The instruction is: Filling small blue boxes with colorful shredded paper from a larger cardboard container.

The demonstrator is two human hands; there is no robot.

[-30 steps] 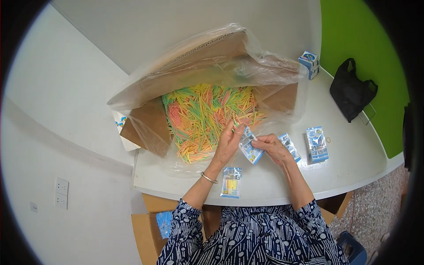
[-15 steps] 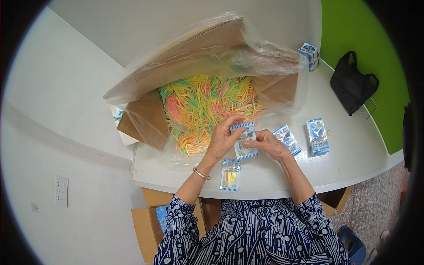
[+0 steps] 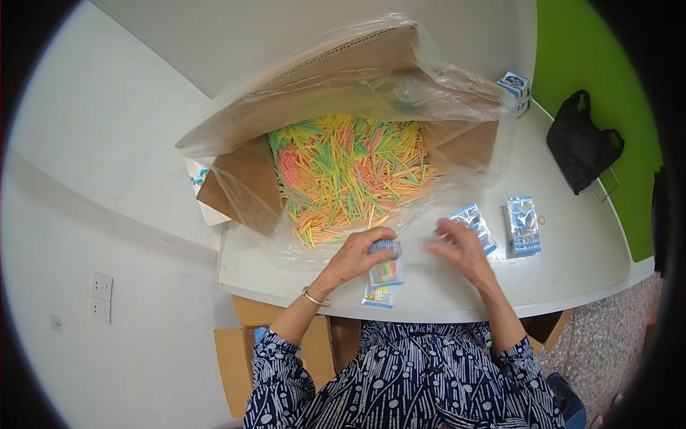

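Left hand (image 3: 357, 259) has its thumb and fingers pinching one small packet (image 3: 386, 270) near the table's front edge, with coloured sticks showing through its clear front. Right hand (image 3: 461, 254) is loosely spread, thumb apart from the fingers, in front of another packet.

One white table (image 3: 572, 279) carries everything. On it stands one big cardboard box (image 3: 371, 61) with one clear plastic liner (image 3: 504, 146), open toward the person. Two brown cartons show under the table, one at left (image 3: 232, 361) and one at right (image 3: 549, 327). One black bag (image 3: 582, 146) lies near the right edge. Besides the held packet, packets lie in three places: one under the held one (image 3: 379, 297), one by the right hand (image 3: 480, 223), and one spot farther right (image 3: 524, 225), perhaps a pile. One bracelet (image 3: 316, 298) circles the left wrist, and one small ring (image 3: 541, 220) lies beyond the right-hand packets. The pink, green, yellow and orange sticks (image 3: 357, 168) are too many to count.

Both lower cartons are partly hidden by the table. The held packet covers the upper part of the one below; whether they touch, I cannot tell. Motion blurs the right fingers.
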